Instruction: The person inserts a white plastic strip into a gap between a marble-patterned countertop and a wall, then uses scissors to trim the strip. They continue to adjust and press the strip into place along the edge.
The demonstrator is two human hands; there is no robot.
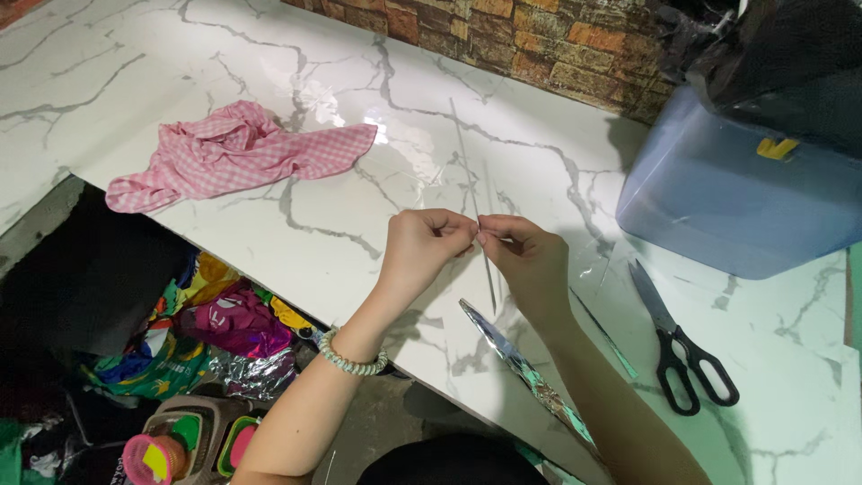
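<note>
Both hands meet over the middle of the worktop (269, 224). The left hand (422, 244) and the right hand (530, 256) each have their fingers closed in a pinch on a thin strip (489, 278) of clear or silvery film, which hangs down from the fingertips toward the near edge. Judging by this, the strip is being worked at its top end, and the work looks only partly done. A longer foil strip (530, 377) lies just beside the right forearm, a thin greenish sliver (606, 334) lies to its right, and both lie loose. Black scissors (678, 346) rest shut to the right, near but apart from the hands.

The worktop is white marble-patterned and glossy. A pink checked cloth (229, 153) lies crumpled at far left, and a blue plastic box (736, 198) stands at far right against a brick wall (503, 36). Below the near edge, colourful wrappers (215, 341) and small tubs (189, 440) crowd the floor.
</note>
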